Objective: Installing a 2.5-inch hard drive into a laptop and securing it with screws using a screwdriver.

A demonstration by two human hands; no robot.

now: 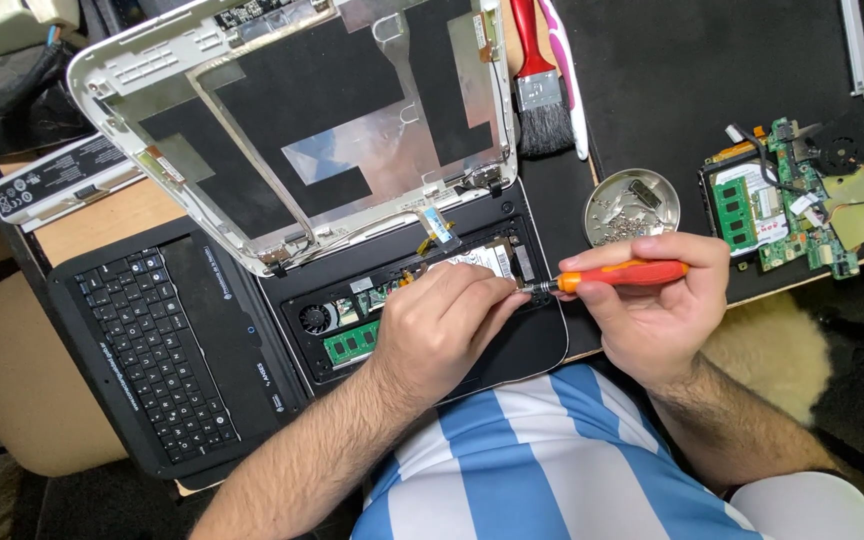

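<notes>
A small opened laptop base lies in front of me, showing a fan, a green memory stick and a hard drive. Its bare lid shell is hinged open behind it. My left hand rests on the base with its fingertips at the drive's right edge, touching the screwdriver's tip. My right hand grips an orange-handled screwdriver held level, its tip pointing left at the base's right side.
A black keyboard panel lies to the left, with a battery pack behind it. A round metal dish of screws, a red-handled brush and a green circuit board sit on the black mat to the right.
</notes>
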